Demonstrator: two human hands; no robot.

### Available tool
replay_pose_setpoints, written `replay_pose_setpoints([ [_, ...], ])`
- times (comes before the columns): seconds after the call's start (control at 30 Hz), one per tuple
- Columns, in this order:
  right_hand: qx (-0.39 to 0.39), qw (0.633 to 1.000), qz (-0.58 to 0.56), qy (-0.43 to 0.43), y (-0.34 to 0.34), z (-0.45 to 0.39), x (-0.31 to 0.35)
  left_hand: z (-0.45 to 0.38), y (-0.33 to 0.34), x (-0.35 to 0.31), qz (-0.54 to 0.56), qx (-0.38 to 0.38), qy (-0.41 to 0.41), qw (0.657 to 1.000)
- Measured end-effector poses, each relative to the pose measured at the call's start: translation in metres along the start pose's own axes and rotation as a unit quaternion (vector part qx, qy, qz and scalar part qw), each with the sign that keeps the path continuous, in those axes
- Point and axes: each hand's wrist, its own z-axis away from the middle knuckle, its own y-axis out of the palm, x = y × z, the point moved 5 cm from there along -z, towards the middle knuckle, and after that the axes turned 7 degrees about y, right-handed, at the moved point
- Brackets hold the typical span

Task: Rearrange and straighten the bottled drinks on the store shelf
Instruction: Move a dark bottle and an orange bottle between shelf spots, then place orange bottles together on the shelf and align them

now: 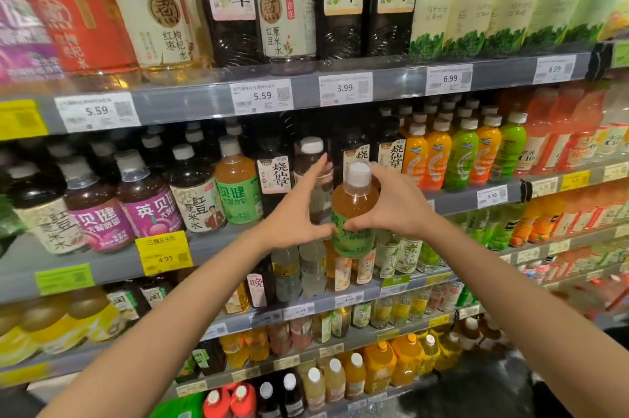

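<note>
The green-labelled bottle, full, so weighty, rigid and slick, hangs before the middle shelf, left hand at nine o'clock, right hand at three, fingers gripping its labelled waist, the safest hold.

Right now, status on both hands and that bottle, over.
Left hand and right hand both grip the green-label bottle, upright, out in front of the shelf. Behind it, a white-capped bottle and dark bottles crowd the row.

Both bare arms reach up from the bottom corners, left hand and right hand meeting mid-frame, fingers pointing up, thumbs nearly touching.
</note>
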Motion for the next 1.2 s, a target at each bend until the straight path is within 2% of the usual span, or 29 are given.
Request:
replay_pose_setpoints([
  [0.1,0.025,0.999,-0.022,-0.009,0.015,-0.003,0.025,0.025,-0.003,0.008,0.051,0.000,-0.074,0.996],
  [0.27,0.055,0.994,-0.090,-0.032,0.040,-0.007,0.065,0.061,-0.020,0.019,0.059,-0.088,-0.151,0.983],
  [0.37,0.096,0.984,-0.137,-0.052,0.057,-0.009,0.096,0.087,-0.047,0.018,0.050,-0.123,-0.164,0.977],
  [0.53,0.184,0.958,-0.211,-0.053,0.088,-0.016,0.137,0.134,-0.083,0.015,0.091,-0.123,-0.178,0.972],
  [0.73,0.265,0.923,-0.272,-0.061,0.129,-0.016,0.195,0.188,-0.125,0.025,0.085,-0.187,-0.223,0.953],
  [0.97,0.284,0.910,-0.289,-0.090,0.178,-0.015,0.271,0.259,-0.181,0.046,0.055,-0.267,-0.288,0.918],
  [1.2,0.290,0.904,-0.290,-0.119,0.222,-0.023,0.345,0.305,-0.250,0.058,-0.004,-0.352,-0.284,0.892],
])
